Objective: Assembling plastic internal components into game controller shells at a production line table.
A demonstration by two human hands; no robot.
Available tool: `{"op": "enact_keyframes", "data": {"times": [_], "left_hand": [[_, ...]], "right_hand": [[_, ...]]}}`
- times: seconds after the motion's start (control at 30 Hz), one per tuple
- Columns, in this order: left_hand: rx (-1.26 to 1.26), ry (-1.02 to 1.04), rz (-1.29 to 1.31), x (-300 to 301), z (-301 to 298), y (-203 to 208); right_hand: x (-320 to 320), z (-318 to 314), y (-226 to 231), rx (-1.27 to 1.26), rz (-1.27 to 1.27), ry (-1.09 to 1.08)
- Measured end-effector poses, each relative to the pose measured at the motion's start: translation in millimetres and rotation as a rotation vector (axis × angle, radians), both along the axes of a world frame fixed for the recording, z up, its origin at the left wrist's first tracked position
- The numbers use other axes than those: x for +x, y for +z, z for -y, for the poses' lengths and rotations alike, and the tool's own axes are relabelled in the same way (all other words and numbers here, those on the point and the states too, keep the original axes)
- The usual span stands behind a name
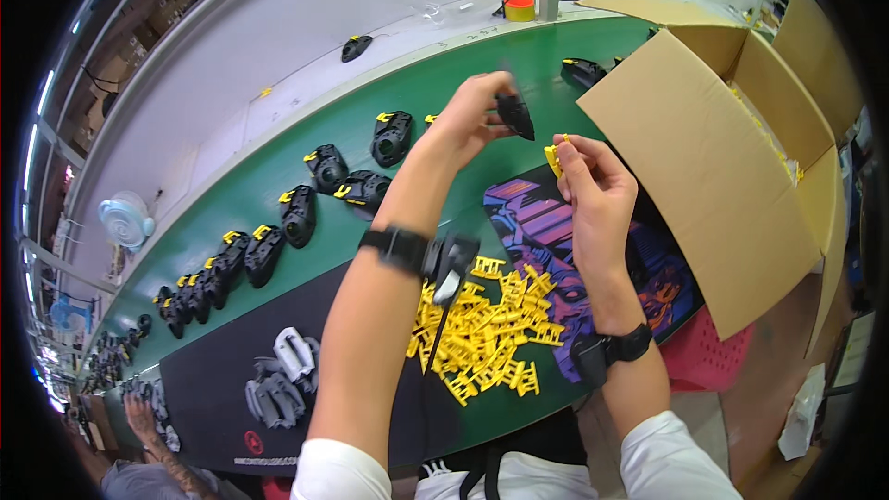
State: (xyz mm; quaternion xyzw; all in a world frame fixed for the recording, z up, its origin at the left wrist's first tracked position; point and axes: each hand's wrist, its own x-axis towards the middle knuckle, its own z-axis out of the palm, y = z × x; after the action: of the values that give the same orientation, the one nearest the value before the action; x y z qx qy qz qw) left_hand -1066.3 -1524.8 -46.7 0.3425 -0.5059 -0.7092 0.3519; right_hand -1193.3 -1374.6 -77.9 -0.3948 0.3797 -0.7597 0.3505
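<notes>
My left hand (469, 116) reaches over the green belt, its fingers closed on a dark plastic housing (516, 115), slightly blurred. To its right, my right hand (600, 187) pinches a small yellow plastic clip (553, 160) between thumb and fingertips. The clip and the housing are a short gap apart. Below my hands, a heap of yellow plastic clips (495, 329) lies on the mats. Beyond my left forearm, several black housings with yellow clips (392, 139) stand along the green belt (546, 51).
An open cardboard box (685, 139) stands at the right, near my right hand. Grey plastic parts (276, 398) lie on the black mat (208, 389). A patterned mat (532, 222) is under my right arm. At lower left, a co-worker's hand (141, 417) touches dark parts.
</notes>
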Motion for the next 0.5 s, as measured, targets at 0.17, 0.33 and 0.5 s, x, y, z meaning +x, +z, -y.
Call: {"op": "enact_keyframes", "data": {"times": [0.17, 0.33, 0.5], "left_hand": [[0.128, 0.129, -0.495, 65, -105, -15], [-0.059, 0.204, -0.505, 115, -180, -44], [-0.256, 0.204, -0.381, 115, -198, -51]], "right_hand": [[-2, -7, -3, -0.027, 0.114, 0.342], [23, -17, -2, 0.018, -0.107, 0.544], [50, -28, -9, 0.083, -0.453, 0.515]]}}
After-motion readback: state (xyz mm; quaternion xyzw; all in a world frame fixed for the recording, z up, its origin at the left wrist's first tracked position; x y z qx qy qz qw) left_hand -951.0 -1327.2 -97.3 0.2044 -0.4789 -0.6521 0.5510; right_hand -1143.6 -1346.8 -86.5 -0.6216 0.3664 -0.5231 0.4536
